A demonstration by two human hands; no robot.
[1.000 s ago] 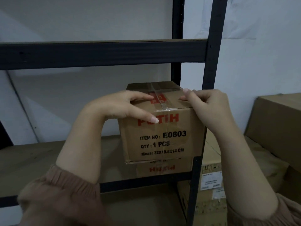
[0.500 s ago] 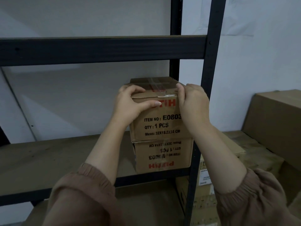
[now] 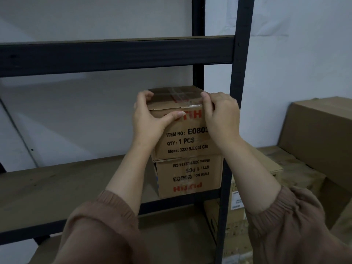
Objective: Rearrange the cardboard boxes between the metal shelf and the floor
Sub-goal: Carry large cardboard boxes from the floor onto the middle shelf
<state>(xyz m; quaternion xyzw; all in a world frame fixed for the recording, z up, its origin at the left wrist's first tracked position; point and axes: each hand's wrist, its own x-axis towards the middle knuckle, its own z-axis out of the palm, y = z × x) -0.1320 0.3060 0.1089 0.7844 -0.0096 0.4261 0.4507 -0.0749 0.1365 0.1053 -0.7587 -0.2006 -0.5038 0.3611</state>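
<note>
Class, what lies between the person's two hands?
The upper cardboard box, held by the left hand and right hand, seen in the head view.

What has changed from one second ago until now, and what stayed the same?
The upper box moved back into the shelf and now sits on the lower box. The left hand and right hand still grip its top corners; the lower box stayed put.

the top box (image 3: 182, 141) is matt brown cardboard, its front lid edge rough and frayed, with a strip of glossy clear tape (image 3: 176, 93) across its lid. beneath it the lower box (image 3: 190, 178) is the same dull cardboard. beside the top box, the shelf frame (image 3: 114, 56) looks like smooth, dark painted metal. under the stack, the shelf board (image 3: 57, 187) looks like scuffed, matt wood. your sleeves (image 3: 102, 229), below the top box, are soft brown cloth.
</note>
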